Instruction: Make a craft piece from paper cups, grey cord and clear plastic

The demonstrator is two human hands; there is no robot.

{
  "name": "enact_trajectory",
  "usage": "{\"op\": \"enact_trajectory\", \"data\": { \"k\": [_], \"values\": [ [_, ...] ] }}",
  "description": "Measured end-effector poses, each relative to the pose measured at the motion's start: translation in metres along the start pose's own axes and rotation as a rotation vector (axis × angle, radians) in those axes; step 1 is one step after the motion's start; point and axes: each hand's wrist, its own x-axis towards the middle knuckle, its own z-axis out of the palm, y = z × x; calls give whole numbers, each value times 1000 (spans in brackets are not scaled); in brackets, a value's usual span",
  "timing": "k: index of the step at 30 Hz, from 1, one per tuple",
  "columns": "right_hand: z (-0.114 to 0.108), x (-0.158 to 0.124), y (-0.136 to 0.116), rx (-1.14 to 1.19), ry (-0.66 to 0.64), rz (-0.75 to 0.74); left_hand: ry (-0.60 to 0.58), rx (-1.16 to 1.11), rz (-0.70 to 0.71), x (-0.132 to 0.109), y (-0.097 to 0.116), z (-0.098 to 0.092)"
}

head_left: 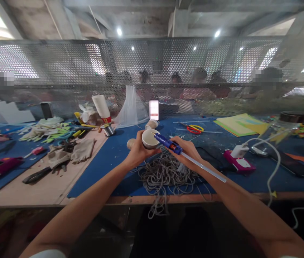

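Note:
My left hand (139,154) is wrapped round a white paper cup (149,140), its open mouth tilted towards me. In my right hand (185,152) is a blue glue gun (169,144) with a clear glue stick coming out of its rear end. The gun's tip is at the cup's rim; whether they touch I cannot tell. Below both hands lies a tangled heap of grey cord (165,173), part of it hanging over the table's front edge. Another cup (152,124) lies just behind the held one, and a brownish round object (130,144) shows left of my left hand.
Red and yellow scissors (194,129), coloured paper (237,124) and a pink power strip (239,162) with a white cable are to the right. Leftward are stacked cups (100,105) on a can (107,130), gloves (83,149) and black-handled pliers (37,175). A mesh screen (73,71) stands behind.

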Motion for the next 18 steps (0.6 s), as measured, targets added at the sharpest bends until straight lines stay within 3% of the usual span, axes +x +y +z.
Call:
{"op": "enact_trajectory", "data": {
  "k": [8, 18],
  "values": [
    [-5, 0, -5, 53, 4, 8, -39, 18, -3, -1, -9, -1],
    [-7, -1, -7, 5, -12, 20, -5, 40, -15, 0, -1, -1]
  ]
}}
